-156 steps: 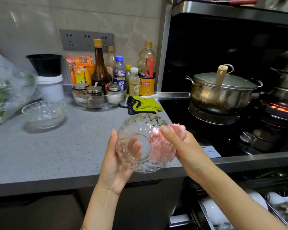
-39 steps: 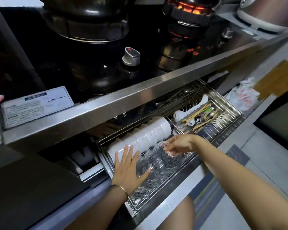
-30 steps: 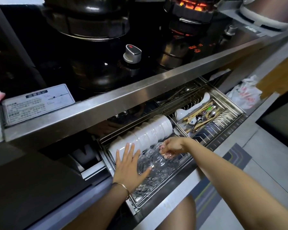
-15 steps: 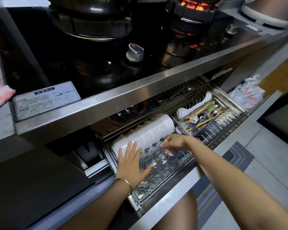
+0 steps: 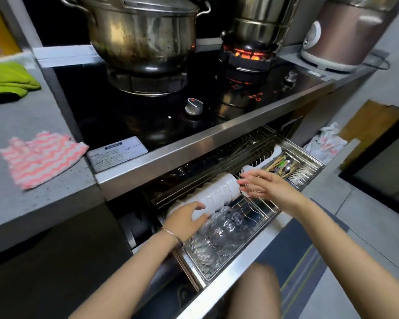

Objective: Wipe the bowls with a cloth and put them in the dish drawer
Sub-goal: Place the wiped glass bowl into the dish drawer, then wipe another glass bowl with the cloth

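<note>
Both have left the faceted glass bowls, lower centre: right hand straight-fingered, left hand gripping smooth white bowls.

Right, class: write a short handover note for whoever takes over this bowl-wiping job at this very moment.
Left hand: on the white bowls, fingers curled; grip unclear.
Right hand: open, empty, at the row's other end.
The glass bowls lie in the open dish drawer; the pink striped cloth lies on the counter.
Done: glass bowls stowed.
Left: check for unwiped bowls out of view.
</note>
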### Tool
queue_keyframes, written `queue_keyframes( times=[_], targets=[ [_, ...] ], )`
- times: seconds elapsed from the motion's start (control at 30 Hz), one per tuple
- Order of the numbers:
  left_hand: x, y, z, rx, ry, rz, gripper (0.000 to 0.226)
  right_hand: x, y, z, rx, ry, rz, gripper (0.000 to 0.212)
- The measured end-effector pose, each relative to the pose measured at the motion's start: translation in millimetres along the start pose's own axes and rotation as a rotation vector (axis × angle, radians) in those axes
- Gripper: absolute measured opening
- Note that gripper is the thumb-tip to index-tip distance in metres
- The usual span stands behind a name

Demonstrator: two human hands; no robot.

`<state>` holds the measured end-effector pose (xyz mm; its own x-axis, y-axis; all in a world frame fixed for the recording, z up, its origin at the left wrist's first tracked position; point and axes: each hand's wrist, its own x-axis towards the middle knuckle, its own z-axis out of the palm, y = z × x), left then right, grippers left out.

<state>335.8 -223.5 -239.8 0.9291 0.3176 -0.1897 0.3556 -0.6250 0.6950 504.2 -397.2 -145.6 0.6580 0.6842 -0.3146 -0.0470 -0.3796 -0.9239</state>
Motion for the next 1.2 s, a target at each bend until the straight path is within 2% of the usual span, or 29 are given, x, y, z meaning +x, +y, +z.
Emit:
queue_keyframes(
  times=[0.13,0.27,0.4,0.5,0.63,0.73,0.83,1.0,1.07,1.2],
  targets=[
    [-29.0,26.0,-56.2,0.041,0.079,0.156,0.033,-38.3,-54.6,29.0,-0.047,-0.024,-0.167,0.023],
    [-80.8,58.6,-118.5,0.164,0.257,0.378,0.029,-61.9,-104.6,67.8,-0.121,-0.032,-0.39,0.022],
    [-134.1,62.0,-176.0,0.166,0.414,0.461,0.03,-64.9,-138.8,117.5,-0.237,-0.093,-0.57,0.02],
    [-159.7,37.7,-211.3,0.221,0.521,0.383,0.043,-59.1,-154.9,157.9,-0.305,-0.163,-0.648,0.027],
    [-180.0,-15.1,-243.9,0.35,0.557,0.143,0.058,-52.2,-171.2,210.9,-0.469,-0.244,-0.679,0.037],
    [-194.0,-42.5,-257.3,0.376,0.58,0.073,0.062,-45.2,-175.4,243.0,-0.686,-0.299,-0.746,0.038],
    [-206.8,-56.0,-263.6,0.376,0.58,0.036,0.064,-40.4,-175.5,266.9,-0.772,-0.328,-0.759,0.036],
    [-223.9,-60.1,-268.9,0.327,0.592,-0.019,0.073,-32.2,-170.9,287.3,-1.011,-0.189,-0.903,0.033],
    [-226.9,-59.9,-270.9,0.3,0.606,-0.023,0.071,-31.4,-169.0,292.3,-1.048,-0.123,-0.949,0.033],
    [-229.3,-56.0,-273.4,0.257,0.592,-0.041,0.042,-26.4,-171.6,298.0,-1.041,-0.068,-0.926,0.023]
  ],
)
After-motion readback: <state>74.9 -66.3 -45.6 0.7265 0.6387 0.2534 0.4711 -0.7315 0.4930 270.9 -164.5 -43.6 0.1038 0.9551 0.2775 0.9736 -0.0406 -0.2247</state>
